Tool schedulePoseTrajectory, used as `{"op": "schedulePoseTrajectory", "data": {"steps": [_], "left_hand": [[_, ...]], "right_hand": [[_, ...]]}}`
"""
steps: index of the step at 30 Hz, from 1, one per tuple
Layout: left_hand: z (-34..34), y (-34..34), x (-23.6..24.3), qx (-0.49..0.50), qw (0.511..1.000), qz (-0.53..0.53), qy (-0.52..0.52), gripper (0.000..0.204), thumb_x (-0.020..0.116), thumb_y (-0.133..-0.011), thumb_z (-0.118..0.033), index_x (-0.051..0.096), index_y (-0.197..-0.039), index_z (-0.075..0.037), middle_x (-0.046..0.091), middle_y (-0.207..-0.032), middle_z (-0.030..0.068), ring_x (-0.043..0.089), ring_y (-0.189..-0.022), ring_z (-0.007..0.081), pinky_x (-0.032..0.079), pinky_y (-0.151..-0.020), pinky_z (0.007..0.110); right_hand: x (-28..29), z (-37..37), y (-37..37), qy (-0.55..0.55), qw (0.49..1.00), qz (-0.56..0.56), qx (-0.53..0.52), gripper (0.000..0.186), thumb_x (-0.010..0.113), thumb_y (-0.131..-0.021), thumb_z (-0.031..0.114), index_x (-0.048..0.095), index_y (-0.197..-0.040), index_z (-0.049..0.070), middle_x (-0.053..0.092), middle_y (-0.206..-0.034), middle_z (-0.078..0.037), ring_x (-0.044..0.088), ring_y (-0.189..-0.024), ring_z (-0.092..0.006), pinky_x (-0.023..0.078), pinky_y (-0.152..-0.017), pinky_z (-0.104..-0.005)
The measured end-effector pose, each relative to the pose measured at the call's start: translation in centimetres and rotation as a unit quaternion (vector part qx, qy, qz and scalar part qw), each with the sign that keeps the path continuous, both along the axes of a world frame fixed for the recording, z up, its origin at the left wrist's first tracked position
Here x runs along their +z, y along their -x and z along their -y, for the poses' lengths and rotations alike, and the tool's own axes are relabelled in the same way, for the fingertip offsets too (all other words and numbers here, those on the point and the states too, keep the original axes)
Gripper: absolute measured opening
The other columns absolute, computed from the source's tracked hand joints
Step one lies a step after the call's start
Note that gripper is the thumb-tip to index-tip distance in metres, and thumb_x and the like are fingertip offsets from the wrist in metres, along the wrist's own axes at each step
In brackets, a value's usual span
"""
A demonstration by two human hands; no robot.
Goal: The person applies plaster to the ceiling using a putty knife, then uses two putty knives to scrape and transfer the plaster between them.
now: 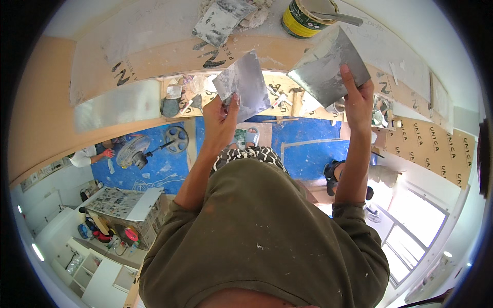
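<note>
My left hand [222, 119] grips a small flat metal plastering blade [245, 82] smeared with grey filler, holding it by its lower edge. My right hand [358, 98] holds a larger metal blade [328, 64] of the same kind, tilted, with the thumb on its face. Both blades are raised in front of me, a hand's width apart and not touching. Beyond them, a yellow and green tub [302, 19] with a tool resting in it stands on a white-smeared brown board [154, 61]. A third dirty blade [221, 21] lies by a lump of filler.
I stand high above a blue-covered floor [313, 149]. Down there are a standing fan [133, 151], a person in white with a red glove [90, 156], sandals, a cluttered table [120, 204] and a bright window [416, 220] at the right.
</note>
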State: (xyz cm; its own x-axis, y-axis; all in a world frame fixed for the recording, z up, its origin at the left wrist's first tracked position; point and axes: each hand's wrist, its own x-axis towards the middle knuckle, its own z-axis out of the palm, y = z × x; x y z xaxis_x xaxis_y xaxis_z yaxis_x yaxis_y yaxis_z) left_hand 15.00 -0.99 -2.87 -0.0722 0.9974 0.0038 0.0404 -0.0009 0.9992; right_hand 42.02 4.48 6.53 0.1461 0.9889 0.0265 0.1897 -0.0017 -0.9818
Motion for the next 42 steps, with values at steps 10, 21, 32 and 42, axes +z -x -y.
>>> {"op": "schedulePoseTrajectory", "data": {"steps": [10,21,32,42], "left_hand": [[1.3,0.1,6.0,-0.049,0.942,-0.288,-0.163,0.013,0.063,-0.087,-0.005,0.064,-0.095,0.006,0.065,-0.084,0.0170,0.061,-0.064,0.0319,0.048,-0.057,0.035],[1.6,3.0,7.8,-0.038,0.813,-0.477,-0.332,0.055,0.058,-0.061,0.005,0.069,-0.113,-0.010,0.066,-0.107,0.0057,0.059,-0.098,0.0273,0.044,-0.088,0.041],[2.9,2.4,6.1,0.034,0.988,-0.080,-0.125,0.013,0.056,-0.093,-0.001,0.065,-0.101,0.001,0.063,-0.083,0.0022,0.050,-0.072,0.0051,0.039,-0.062,0.020],[4.1,1.9,7.4,0.021,0.961,-0.216,-0.171,0.014,0.069,-0.085,-0.006,0.066,-0.093,0.005,0.067,-0.080,0.0119,0.052,-0.060,0.0108,0.040,-0.054,0.025]], "right_hand": [[-6.1,2.8,2.9,0.056,0.979,-0.189,-0.046,0.036,0.060,-0.096,0.021,0.055,-0.121,-0.004,0.062,-0.109,-0.007,0.060,-0.091,-0.0105,0.050,-0.076,-0.0232],[-8.7,4.6,3.0,0.089,0.892,-0.442,-0.034,0.034,0.059,-0.095,0.018,0.054,-0.123,0.000,0.061,-0.116,-0.007,0.060,-0.106,-0.0173,0.050,-0.090,-0.0318],[-7.6,5.0,8.0,0.066,0.873,-0.482,-0.035,0.030,0.056,-0.097,0.018,0.052,-0.123,0.002,0.062,-0.110,-0.005,0.059,-0.099,-0.0133,0.049,-0.086,-0.0288],[-3.9,5.8,10.2,0.011,0.883,-0.459,-0.097,0.034,0.060,-0.096,0.020,0.047,-0.121,0.001,0.061,-0.110,-0.009,0.059,-0.098,-0.0126,0.050,-0.082,-0.0276]]}}
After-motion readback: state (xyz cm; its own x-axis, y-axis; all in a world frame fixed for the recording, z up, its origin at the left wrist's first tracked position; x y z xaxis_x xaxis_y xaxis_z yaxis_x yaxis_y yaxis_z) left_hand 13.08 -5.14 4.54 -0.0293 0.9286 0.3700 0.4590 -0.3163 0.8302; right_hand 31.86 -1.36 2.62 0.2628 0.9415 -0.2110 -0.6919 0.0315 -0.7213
